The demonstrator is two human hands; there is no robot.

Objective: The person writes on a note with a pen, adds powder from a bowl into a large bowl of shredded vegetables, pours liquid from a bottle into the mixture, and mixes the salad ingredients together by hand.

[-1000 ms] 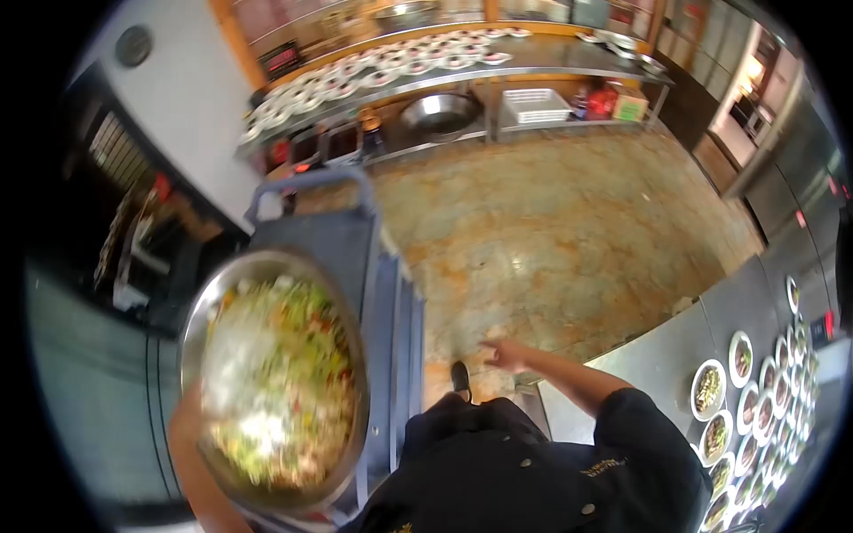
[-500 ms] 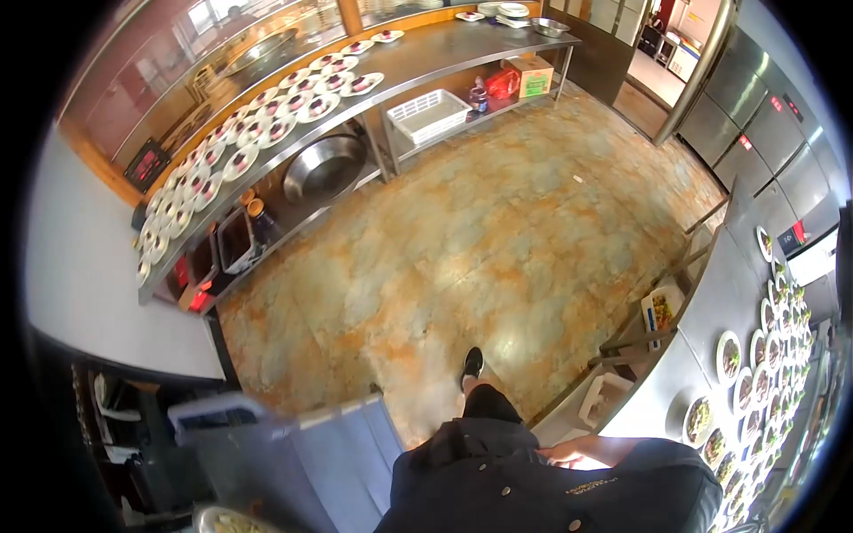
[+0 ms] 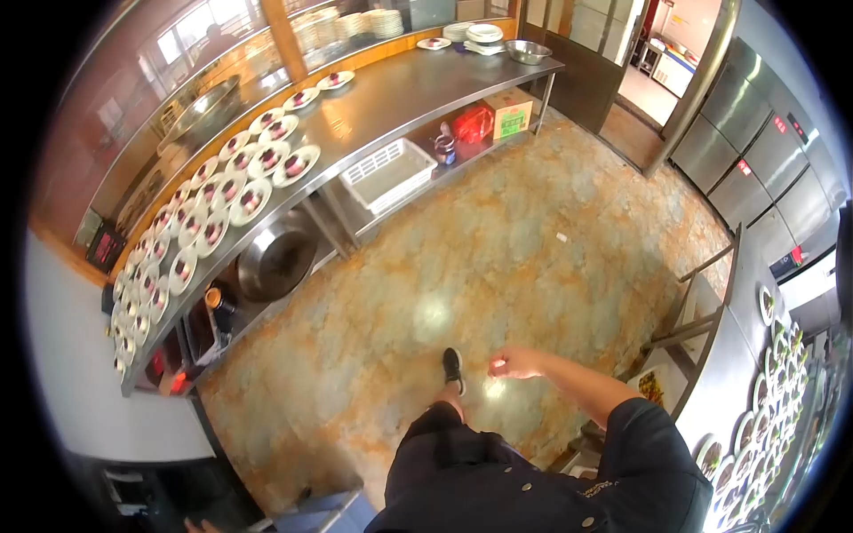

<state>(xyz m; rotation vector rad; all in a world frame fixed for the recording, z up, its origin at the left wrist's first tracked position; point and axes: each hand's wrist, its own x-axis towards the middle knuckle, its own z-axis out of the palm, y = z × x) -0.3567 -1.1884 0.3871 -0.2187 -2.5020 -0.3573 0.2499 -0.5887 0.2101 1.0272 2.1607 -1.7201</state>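
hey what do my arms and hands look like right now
Your right arm wears a short dark sleeve; the right hand is bare, with no glove visible. Only a bit of the left hand shows, too little to describe.

Floor (image 3: 373, 293): mottled grey-green, rusty orange patches. Long counter (image 3: 391, 84): silver-grey. Plates (image 3: 310, 156) there: white, topped with dark purple and pale pink. Crate (image 3: 366, 161): white, slotted pattern. Bag (image 3: 473, 123): bright red. Box (image 3: 512, 117): brown, green panel. Window frame (image 3: 283, 44): orange-brown. Cart (image 3: 342, 515), low edge of view: blue-grey. Clothing (image 3: 551, 493): black, gold lettering, pale buttons. Shoe (image 3: 453, 366): black, white sole edge.
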